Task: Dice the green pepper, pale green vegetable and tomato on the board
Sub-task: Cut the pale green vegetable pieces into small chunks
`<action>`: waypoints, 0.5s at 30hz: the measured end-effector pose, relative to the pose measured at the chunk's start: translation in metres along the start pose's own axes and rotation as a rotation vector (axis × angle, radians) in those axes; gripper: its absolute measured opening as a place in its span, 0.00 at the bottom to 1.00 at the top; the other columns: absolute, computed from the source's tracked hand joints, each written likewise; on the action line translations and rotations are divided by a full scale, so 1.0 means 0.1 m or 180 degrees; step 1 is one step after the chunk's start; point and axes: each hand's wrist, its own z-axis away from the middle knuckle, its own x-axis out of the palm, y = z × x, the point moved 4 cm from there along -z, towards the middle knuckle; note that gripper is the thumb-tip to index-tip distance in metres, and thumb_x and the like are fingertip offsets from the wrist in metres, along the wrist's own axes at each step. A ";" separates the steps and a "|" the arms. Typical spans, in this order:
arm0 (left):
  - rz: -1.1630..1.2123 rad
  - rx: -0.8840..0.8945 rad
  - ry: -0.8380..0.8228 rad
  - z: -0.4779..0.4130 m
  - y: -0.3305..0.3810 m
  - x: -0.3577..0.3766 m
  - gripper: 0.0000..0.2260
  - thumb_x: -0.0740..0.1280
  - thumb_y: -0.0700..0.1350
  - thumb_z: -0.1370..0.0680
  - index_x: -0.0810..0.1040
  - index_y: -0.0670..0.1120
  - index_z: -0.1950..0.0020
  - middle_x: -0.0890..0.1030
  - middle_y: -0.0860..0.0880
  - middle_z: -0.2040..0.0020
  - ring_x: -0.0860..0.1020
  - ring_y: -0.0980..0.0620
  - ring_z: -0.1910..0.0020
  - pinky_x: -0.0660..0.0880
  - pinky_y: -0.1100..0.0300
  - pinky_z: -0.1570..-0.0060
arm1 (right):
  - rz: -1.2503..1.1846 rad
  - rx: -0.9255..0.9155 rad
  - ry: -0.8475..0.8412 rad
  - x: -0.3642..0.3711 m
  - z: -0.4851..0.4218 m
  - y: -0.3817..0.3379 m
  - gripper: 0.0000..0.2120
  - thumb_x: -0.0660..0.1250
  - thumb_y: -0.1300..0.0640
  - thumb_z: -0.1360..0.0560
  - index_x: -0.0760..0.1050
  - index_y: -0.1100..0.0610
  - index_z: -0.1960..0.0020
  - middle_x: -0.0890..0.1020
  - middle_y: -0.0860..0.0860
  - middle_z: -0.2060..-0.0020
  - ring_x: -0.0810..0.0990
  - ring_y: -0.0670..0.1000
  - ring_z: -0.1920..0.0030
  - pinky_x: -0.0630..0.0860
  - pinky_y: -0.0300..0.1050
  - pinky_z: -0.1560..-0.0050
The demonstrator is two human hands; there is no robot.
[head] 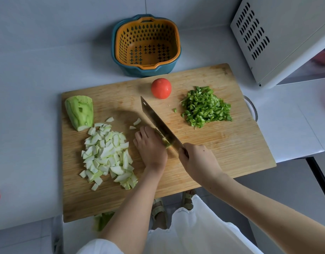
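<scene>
On the wooden board [222, 143] lie a heap of diced pale green vegetable [107, 154] at the left, an uncut half of it [80, 112] at the far left, a whole tomato [161, 88] at the back and a pile of diced green pepper [205, 107] at the right. My right hand [198, 162] grips the handle of a cleaver [158, 121], whose blade stands on the board's middle. My left hand [150, 147] holds down a strip of pale green vegetable [166, 142] right against the blade; the strip is mostly hidden.
An orange strainer basket in a teal bowl [147, 44] stands behind the board. A white appliance [282, 37] fills the back right. The board overhangs the counter's front edge, and green peel [103, 219] lies just below it.
</scene>
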 end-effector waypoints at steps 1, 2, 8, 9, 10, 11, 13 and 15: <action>-0.0062 -0.0024 -0.0041 -0.01 -0.01 0.01 0.05 0.65 0.32 0.29 0.72 0.40 0.56 0.76 0.42 0.58 0.74 0.41 0.58 0.70 0.49 0.57 | 0.0032 -0.0034 0.0021 -0.03 0.05 0.00 0.19 0.54 0.55 0.20 0.56 0.50 0.70 0.67 0.47 0.75 0.65 0.49 0.75 0.60 0.43 0.74; -0.0113 -0.0053 -0.0080 -0.01 -0.01 0.01 0.06 0.66 0.32 0.30 0.72 0.40 0.57 0.76 0.42 0.59 0.74 0.41 0.58 0.70 0.49 0.58 | 0.0091 -0.0063 0.0026 -0.06 0.10 0.00 0.19 0.54 0.55 0.20 0.56 0.50 0.69 0.66 0.47 0.75 0.64 0.49 0.76 0.58 0.42 0.75; -0.0035 -0.0001 -0.0069 -0.01 0.00 0.01 0.02 0.61 0.35 0.28 0.72 0.40 0.57 0.76 0.42 0.59 0.73 0.41 0.58 0.70 0.48 0.57 | 0.0316 -0.0005 -0.0086 -0.05 0.21 0.03 0.15 0.52 0.54 0.20 0.63 0.54 0.65 0.67 0.48 0.74 0.64 0.49 0.75 0.58 0.41 0.75; -0.0044 0.0000 -0.0043 -0.01 0.00 0.01 0.02 0.62 0.34 0.28 0.72 0.41 0.57 0.76 0.42 0.59 0.73 0.41 0.58 0.70 0.49 0.57 | 0.0314 0.0005 -0.0096 -0.01 0.18 0.03 0.15 0.52 0.54 0.20 0.63 0.54 0.64 0.67 0.48 0.73 0.65 0.49 0.75 0.58 0.41 0.75; -0.0035 -0.0019 -0.0023 0.00 0.00 0.02 0.04 0.63 0.33 0.28 0.72 0.40 0.57 0.76 0.43 0.58 0.73 0.41 0.58 0.70 0.49 0.57 | 0.0307 0.0018 -0.0100 0.03 0.15 0.02 0.14 0.52 0.54 0.19 0.64 0.55 0.63 0.68 0.49 0.73 0.66 0.50 0.74 0.59 0.42 0.75; -0.0002 -0.0040 -0.0013 0.00 -0.01 0.02 0.04 0.64 0.33 0.27 0.72 0.40 0.56 0.76 0.43 0.58 0.73 0.42 0.57 0.70 0.49 0.56 | 0.0286 0.0035 -0.0091 0.07 0.11 0.02 0.13 0.52 0.54 0.19 0.66 0.55 0.61 0.70 0.49 0.72 0.67 0.51 0.73 0.60 0.42 0.75; 0.0084 -0.0068 0.0031 0.01 -0.01 0.02 0.04 0.65 0.33 0.27 0.72 0.40 0.55 0.77 0.42 0.56 0.74 0.42 0.55 0.71 0.49 0.54 | 0.0192 0.0065 -0.0064 0.11 0.07 0.01 0.13 0.52 0.54 0.19 0.67 0.56 0.60 0.72 0.50 0.70 0.69 0.52 0.71 0.61 0.41 0.74; 0.0155 -0.0105 0.0004 0.02 -0.02 0.02 0.04 0.64 0.32 0.26 0.72 0.39 0.54 0.77 0.41 0.54 0.74 0.42 0.53 0.71 0.49 0.51 | 0.0101 0.0064 -0.0031 0.08 0.09 0.03 0.12 0.53 0.54 0.20 0.67 0.56 0.61 0.71 0.49 0.71 0.68 0.51 0.72 0.61 0.41 0.74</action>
